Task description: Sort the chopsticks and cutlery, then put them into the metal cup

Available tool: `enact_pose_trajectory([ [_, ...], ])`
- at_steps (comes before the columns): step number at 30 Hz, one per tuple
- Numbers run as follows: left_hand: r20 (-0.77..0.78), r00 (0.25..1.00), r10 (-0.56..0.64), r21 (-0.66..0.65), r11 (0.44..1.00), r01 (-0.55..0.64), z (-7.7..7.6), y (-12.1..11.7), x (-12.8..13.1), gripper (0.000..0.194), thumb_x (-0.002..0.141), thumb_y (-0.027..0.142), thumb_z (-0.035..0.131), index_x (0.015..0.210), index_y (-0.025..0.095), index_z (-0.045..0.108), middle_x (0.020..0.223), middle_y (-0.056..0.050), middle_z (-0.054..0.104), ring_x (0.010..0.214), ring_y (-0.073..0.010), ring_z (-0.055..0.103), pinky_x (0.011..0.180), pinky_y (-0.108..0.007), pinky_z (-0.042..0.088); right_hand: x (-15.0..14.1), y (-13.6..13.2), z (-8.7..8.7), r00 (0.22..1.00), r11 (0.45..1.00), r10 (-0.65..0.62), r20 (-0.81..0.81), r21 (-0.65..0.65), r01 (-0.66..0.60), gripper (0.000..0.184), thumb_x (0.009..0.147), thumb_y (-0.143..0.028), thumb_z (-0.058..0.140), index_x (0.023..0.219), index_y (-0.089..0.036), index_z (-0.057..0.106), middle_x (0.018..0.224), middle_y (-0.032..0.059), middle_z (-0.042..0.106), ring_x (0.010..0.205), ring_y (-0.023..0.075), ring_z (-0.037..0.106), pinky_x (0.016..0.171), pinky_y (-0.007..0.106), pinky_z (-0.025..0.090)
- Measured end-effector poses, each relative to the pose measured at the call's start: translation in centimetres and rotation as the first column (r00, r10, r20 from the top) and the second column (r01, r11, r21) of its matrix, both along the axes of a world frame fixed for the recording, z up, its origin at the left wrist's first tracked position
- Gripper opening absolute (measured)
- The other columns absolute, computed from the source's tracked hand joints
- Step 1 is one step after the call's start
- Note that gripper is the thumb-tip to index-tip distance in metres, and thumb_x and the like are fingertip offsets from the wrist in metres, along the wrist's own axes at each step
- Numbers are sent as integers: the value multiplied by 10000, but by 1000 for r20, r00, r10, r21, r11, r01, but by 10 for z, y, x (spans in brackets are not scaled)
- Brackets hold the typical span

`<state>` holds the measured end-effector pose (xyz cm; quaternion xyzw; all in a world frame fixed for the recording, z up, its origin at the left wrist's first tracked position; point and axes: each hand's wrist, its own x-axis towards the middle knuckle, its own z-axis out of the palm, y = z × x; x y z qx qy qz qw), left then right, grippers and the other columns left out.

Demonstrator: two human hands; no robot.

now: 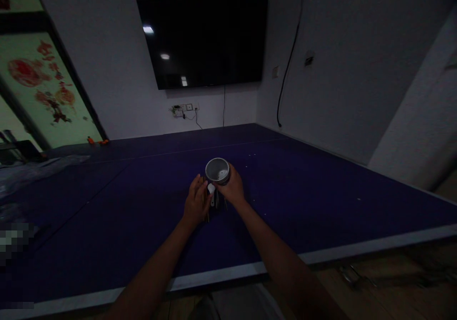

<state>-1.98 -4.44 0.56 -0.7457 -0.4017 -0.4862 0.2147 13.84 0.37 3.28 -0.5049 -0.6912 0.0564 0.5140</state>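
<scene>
A round grey metal cup (pixel 217 170) stands on the dark blue table (pixel 303 201) a little ahead of me. My right hand (pixel 233 189) is wrapped round its right side. My left hand (pixel 195 201) is closed just left of the cup over a bundle of thin sticks and a white-tipped utensil (pixel 211 190) lying below the cup. The room is dim, so I cannot make out the items under my fingers clearly.
The table has a white front edge (pixel 221 277) close to me. A dark wall screen (pixel 205 41) hangs behind it, with sockets and a cable below. Crumpled plastic sheeting (pixel 32 172) lies at the far left. Wooden floor shows at the lower right.
</scene>
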Motion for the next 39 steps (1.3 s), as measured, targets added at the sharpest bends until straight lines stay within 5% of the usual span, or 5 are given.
enact_pose_trajectory([
  [9,144,945,293,-275,930,-246,-4,27,-24,281,880,377,380,914,185,582,877,-87,618,895,-223,570,812,-373,452,38,30,-21,930,951,-246,-273,-253,177,787,540,-297,752,1214,-133,381,1190,150,568,1080,232,555,874,289,422],
  [18,198,784,588,-587,712,-386,-11,47,-32,438,875,414,333,776,146,665,753,-134,665,721,-224,622,613,-288,401,43,39,-38,913,938,-265,-311,-303,169,834,519,-316,765,1235,-126,382,1205,154,565,1095,236,548,890,290,419],
  [28,112,802,587,-739,589,-328,-3,40,-36,360,867,389,414,867,158,690,872,-97,705,800,-186,639,636,-238,391,44,29,-17,914,933,-325,-245,74,351,1258,568,-637,684,1438,-73,-29,1473,264,146,1354,326,186,1014,473,282],
  [33,100,834,543,-729,610,-310,4,36,-28,333,864,347,429,983,169,683,975,-98,699,890,-192,636,683,-239,409,29,1,1,957,883,-277,-87,370,289,577,832,-572,453,1215,-146,514,1241,162,539,1155,251,478,914,371,362],
  [39,-11,834,552,-749,548,-372,8,33,-23,358,854,393,431,935,166,696,911,-103,705,839,-195,640,663,-248,407,-12,-20,-5,932,995,-99,348,12,101,521,948,-428,301,657,-180,655,648,56,673,617,136,606,574,228,324],
])
